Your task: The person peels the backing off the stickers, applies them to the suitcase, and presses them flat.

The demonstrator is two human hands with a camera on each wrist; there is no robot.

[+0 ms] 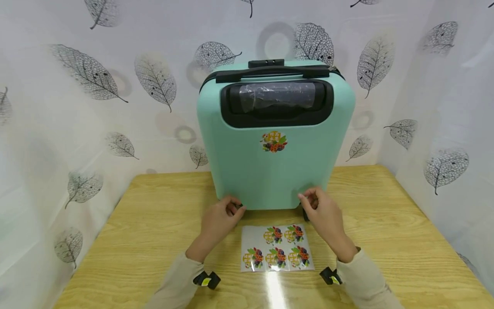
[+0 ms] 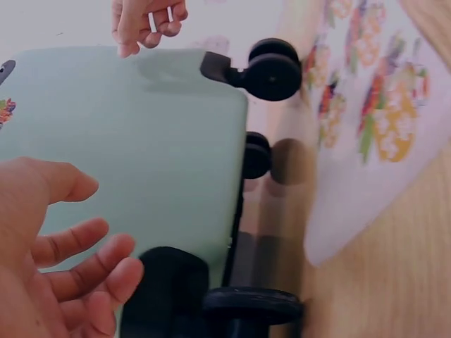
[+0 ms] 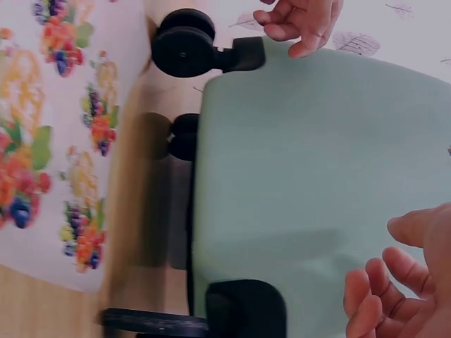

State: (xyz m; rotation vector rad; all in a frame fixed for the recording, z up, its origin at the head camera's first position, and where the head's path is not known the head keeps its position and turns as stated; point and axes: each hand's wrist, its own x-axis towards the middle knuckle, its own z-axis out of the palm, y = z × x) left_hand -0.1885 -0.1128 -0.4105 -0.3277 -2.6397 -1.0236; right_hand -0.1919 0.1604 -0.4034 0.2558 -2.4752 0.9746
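A mint-green suitcase (image 1: 266,176) stands upright on the table, with a round fruit sticker (image 1: 274,142) on its front below the black handle recess. Near its lower left corner is my left hand (image 1: 220,219), fingers loosely bent and holding nothing. My right hand (image 1: 326,214) is by the lower right corner, likewise with nothing in its relaxed fingers. Whether either hand touches the shell is hard to tell. Black wheels (image 2: 273,70) show under the suitcase in both wrist views. In front of it, between my forearms, a sticker sheet (image 1: 252,235) lies flat with several fruit stickers and a blank upper-left spot.
The wooden table (image 1: 154,240) runs out to both sides of the suitcase. Behind it hangs a white leaf-patterned sheet (image 1: 162,128). Clear film (image 1: 278,95) covers part of the handle recess. A black carry handle (image 1: 272,73) crosses the suitcase top.
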